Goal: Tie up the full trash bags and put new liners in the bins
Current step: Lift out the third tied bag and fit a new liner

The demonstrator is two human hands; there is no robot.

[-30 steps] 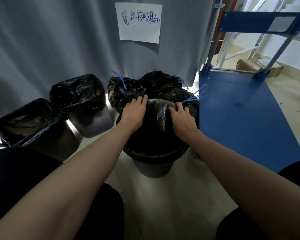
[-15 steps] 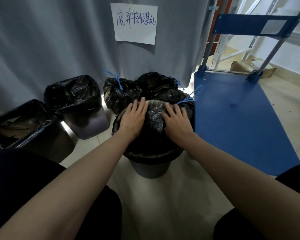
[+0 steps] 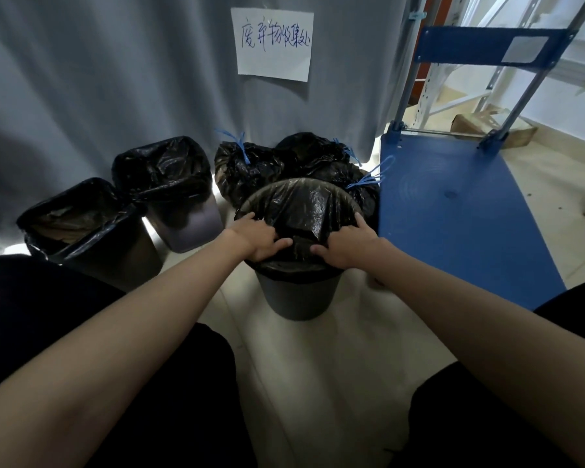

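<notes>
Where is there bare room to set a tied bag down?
Free: the blue cart deck right of the round bin, and floor in front of it. Crowded: along the curtain, with tied bags and lined bins close together.

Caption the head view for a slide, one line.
Both hands, left and right, stretch a black liner over the round bin's rim, tied bags behind.

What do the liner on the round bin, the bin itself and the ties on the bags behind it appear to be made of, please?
Liner: thin glossy black plastic film, crinkled and catching highlights. Round bin: probably matte dark grey moulded plastic, smooth and dull; metal cannot be excluded. Ties: thin blue strips, likely plastic.
</notes>
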